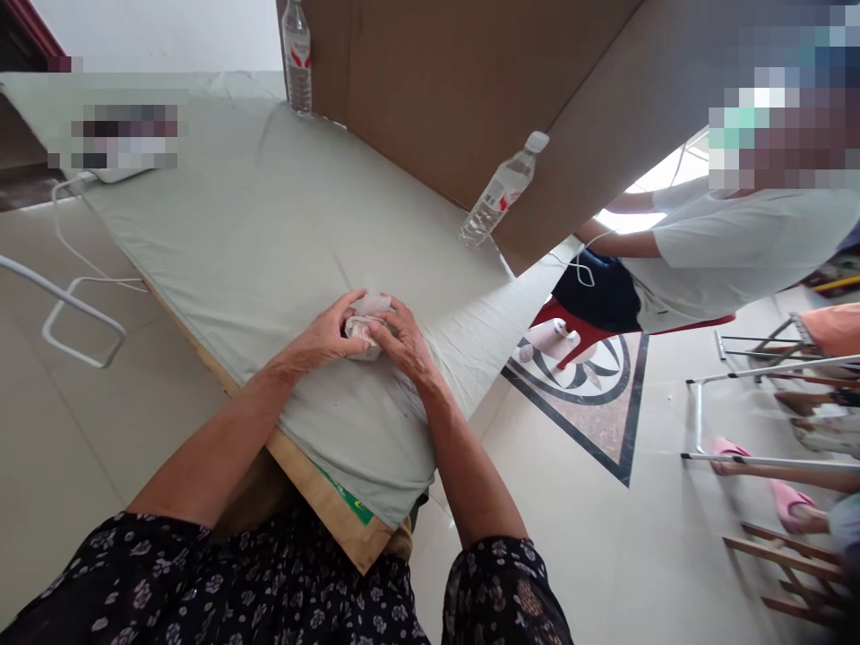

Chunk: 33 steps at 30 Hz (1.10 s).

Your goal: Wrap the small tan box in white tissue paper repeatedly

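Note:
A small, whitish, crumpled bundle [363,330] sits between my two hands near the front corner of the table; it looks like thin plastic or tissue, but I cannot make out which. My left hand [327,333] curves round its left side, fingers reaching over the far edge. On the other side, my right hand [401,338] grips it with thumb and fingers bent over the top. Part of the bundle is hidden under the fingers. Beneath lies a pale green cloth [228,224] covering the table, somewhat wrinkled around my right wrist.
Brown cardboard [430,98] stands across the table, with one upright water bottle [299,67] and one tilted in view [501,193] beside it. A white device [134,170] with a cable lies far left. At right, a person in a white shirt [752,242] sits on a red stool [584,327].

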{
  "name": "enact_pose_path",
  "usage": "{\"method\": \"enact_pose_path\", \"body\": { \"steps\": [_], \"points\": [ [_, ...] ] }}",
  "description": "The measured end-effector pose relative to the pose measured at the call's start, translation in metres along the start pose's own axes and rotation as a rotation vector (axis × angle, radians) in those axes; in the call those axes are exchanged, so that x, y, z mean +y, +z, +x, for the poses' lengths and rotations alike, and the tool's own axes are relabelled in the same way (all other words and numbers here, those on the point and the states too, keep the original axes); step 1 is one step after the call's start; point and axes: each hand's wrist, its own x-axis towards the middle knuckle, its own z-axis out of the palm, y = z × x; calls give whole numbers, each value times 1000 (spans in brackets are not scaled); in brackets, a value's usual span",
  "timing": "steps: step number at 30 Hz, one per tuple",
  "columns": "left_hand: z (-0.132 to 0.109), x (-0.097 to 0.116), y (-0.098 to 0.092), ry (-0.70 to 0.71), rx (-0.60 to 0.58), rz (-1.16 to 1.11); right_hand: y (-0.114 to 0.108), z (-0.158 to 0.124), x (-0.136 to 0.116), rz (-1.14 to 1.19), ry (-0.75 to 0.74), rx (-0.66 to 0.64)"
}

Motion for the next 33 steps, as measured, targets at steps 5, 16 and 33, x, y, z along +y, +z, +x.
{"method": "enact_pose_path", "body": {
  "steps": [5, 16, 33],
  "points": [
    [2, 0, 0, -32, 20, -37, 0, -13, -7, 58, -12, 133],
    [1, 6, 2, -69, 67, -59, -4, -15, -8, 27, -28, 10],
    [7, 9, 6, -123, 166, -212, -4, -13, -8, 37, -11, -42]
  ]
}}
